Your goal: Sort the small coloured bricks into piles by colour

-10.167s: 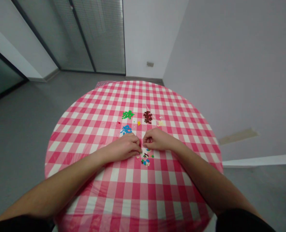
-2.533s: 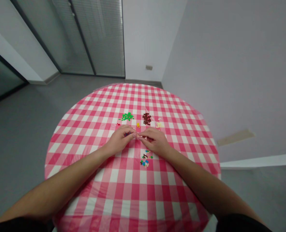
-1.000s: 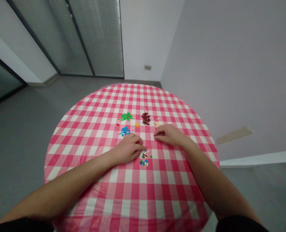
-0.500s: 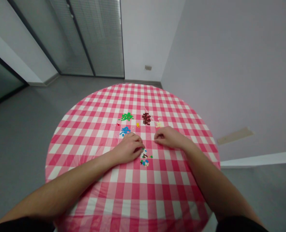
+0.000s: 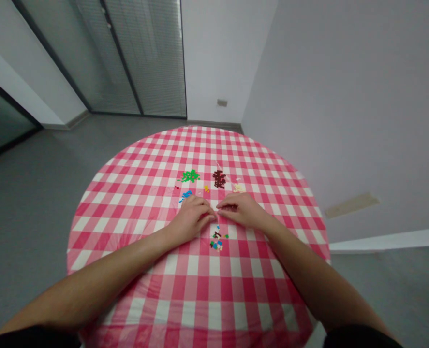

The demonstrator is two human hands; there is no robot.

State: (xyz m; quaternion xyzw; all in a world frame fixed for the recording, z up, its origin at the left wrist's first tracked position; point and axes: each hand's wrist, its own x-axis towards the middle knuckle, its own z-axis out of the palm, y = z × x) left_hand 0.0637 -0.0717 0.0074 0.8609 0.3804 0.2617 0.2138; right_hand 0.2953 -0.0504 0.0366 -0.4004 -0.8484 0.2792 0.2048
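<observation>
My left hand (image 5: 190,220) and my right hand (image 5: 240,211) rest on a round table with a red and white checked cloth (image 5: 199,299). Their fingertips meet in a pinch just beyond a small mixed pile of coloured pieces (image 5: 217,240). What they pinch is too small to make out. Sorted heaps lie farther out: green pieces (image 5: 190,176), dark brown pieces (image 5: 219,179), cream pieces (image 5: 239,187), a few yellow ones (image 5: 207,188). Blue pieces (image 5: 185,195) are partly hidden behind my left hand.
A tiny red piece (image 5: 177,187) lies left of the heaps. A grey wall stands close on the right, and glass doors with blinds (image 5: 145,53) are at the back left. Grey floor surrounds the table.
Half a second ago the hands were apart, the left at the mixed pile and the right near the cream heap. Both have since moved together so their fingertips touch.
</observation>
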